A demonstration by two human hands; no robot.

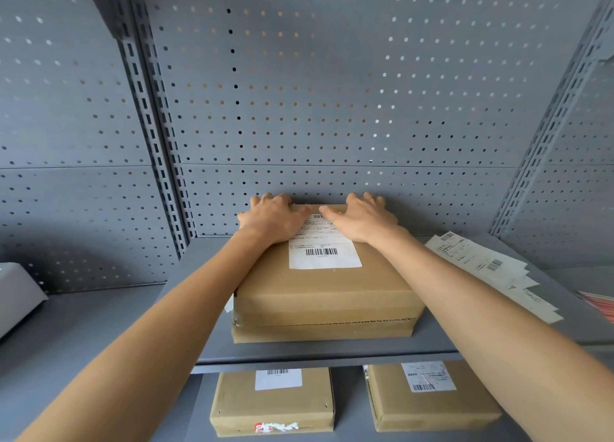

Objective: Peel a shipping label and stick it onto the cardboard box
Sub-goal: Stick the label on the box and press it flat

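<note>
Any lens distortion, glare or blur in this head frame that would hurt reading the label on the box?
Head view: strong wide-angle bowing, the shelf uprights lean and curve; light is soft and even, no glare on the shipping label; its barcode is sharp, the small text too fine to read; left hand and right hand cover its far part, casting only faint shadows on the cardboard box.

pegboard wall (332,92), two lower boxes (272,401), label strips (481,265)

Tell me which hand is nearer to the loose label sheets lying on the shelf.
Right. The right hand presses the far part of the cardboard box, on the side toward the label sheets; the left hand lies on the box's opposite side, farther away.
</note>
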